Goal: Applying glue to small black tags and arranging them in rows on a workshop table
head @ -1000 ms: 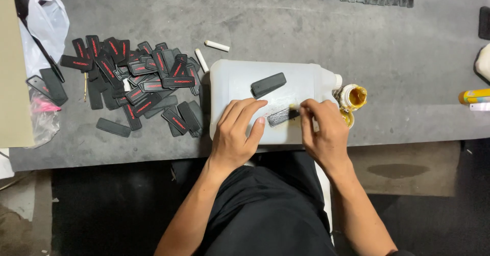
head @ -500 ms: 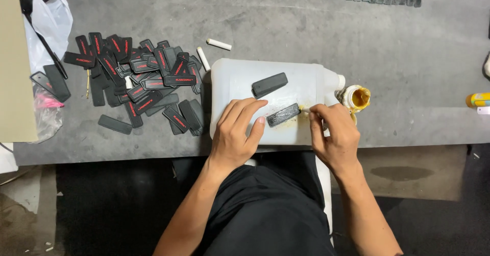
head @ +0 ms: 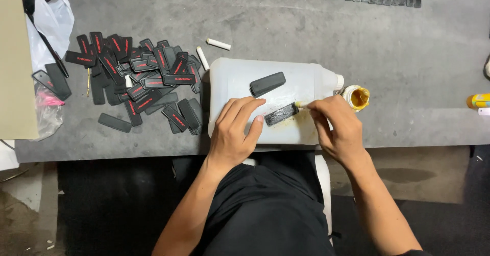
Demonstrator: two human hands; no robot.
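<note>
Near the lower centre of the frame, a white translucent plastic jerrycan [head: 240, 82] lies on its side at the front edge of the grey table [head: 408, 57], its capped neck pointing right. On its flat upper face rest two black oblong rubber patches: a dry black patch [head: 267, 83] toward the far side, and a glue-wet black patch [head: 281, 114] nearer the person. The left hand [head: 236, 131] lies flat on the jerrycan, fingers spread and extended, fingertips touching the left end of the wet patch and pinning it. The right hand [head: 339, 128] is closed around a small brush [head: 301, 104], whose tip meets the right end of that patch; yellowish smears mark the plastic below it. Just right of the jerrycan's neck stands a small open pot of yellow glue [head: 358, 97], close behind the right hand's knuckles. To the left, a heap of black patches with red print [head: 138, 77] crowds up to the jerrycan's side. Two white cylindrical sticks [head: 218, 44] lie behind it. Right of the glue pot the table runs bare to a yellow tube [head: 477, 101] at the frame's right edge.
</note>
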